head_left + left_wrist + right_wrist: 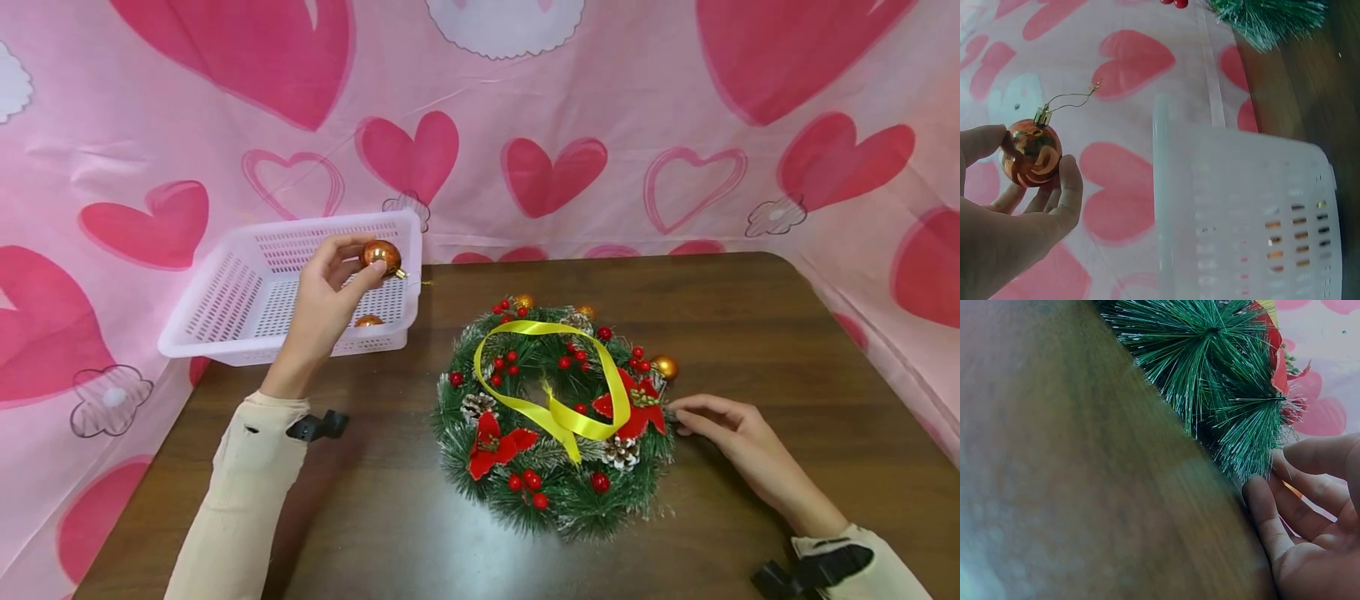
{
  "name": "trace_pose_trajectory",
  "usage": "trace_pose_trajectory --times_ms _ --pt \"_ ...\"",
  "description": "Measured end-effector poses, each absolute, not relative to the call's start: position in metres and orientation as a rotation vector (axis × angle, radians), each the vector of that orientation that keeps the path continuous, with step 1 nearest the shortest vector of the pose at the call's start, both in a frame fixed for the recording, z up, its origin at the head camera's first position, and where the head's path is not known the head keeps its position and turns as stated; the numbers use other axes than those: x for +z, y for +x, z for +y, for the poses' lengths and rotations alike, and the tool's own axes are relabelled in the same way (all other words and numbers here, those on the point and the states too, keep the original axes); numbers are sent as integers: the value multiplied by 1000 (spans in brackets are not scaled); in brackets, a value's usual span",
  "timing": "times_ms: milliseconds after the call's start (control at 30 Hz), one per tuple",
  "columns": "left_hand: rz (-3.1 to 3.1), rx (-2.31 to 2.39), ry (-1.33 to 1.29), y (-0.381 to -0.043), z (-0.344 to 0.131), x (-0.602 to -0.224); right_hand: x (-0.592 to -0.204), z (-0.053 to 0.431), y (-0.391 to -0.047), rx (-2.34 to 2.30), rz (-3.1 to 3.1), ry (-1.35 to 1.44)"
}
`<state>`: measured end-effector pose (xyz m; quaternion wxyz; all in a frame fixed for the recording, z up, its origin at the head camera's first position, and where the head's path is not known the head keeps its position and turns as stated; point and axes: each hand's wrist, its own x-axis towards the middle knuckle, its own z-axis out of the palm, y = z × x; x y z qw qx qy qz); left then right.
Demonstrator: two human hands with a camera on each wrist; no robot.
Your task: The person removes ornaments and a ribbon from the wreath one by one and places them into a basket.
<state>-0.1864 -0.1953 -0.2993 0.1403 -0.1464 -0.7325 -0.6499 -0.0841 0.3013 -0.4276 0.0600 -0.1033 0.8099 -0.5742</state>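
the green wreath (562, 510) lies flat on the dark wooden table (750, 325), between the two hands. off to its left and toward its far side, the left hand (324, 293) holds a shiny copper-orange bauble (379, 257) up in the air, thumb on one side and bent fingers on the other, with the gold cap and its thin string clear of the grip. that bauble is well apart from the wreath, above the white slotted plastic basket (225, 349) at the wreath's far left, where a second orange bauble (368, 320) sits inside. at the wreath's right edge the right hand (738, 437) has its fingers loosely bent, the tips against the frosted needles; i cannot tell whether they pinch any. just behind those fingertips, at the wreath's far right edge, is a smooth gold bauble (664, 367). a yellow ribbon (534, 327) loops over the top of the wreath, near a red poinsettia (643, 406) on its right side and another red flower (493, 447) on its near left. beyond the wreath hangs a pink heart-printed cloth (480, 100).
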Motion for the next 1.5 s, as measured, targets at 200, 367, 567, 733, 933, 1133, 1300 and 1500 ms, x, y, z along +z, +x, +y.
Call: trace_pose_trajectory --times_ms 200,367,567,733,933,1133,1300,1500 --pt "-2088 -1861 -376 -186 -205 -307 -429 303 -84 -1726 2464 -295" --pt "-2111 -1819 -338 -190 -209 -312 -429 303 -84 -1706 2476 -279" --pt "-2175 -1688 -267 -197 -216 -318 -430 302 -84 -1687 2486 -262" --pt "-2229 -1598 -191 -204 -229 -323 -431 303 -82 -1687 2477 -274" --pt "-2278 -1499 -112 -211 -250 -326 -430 303 -83 -1672 2494 -274" --pt "-2351 -1400 -44 -210 -265 -326 -430 303 -84 -1670 2496 -275" --pt "-2418 -1285 -10 -210 -272 -326 -430 302 -85 -1663 2511 -265" --pt "-2543 -1056 -39 -212 -281 -336 -430 302 -84 -1675 2499 -261"
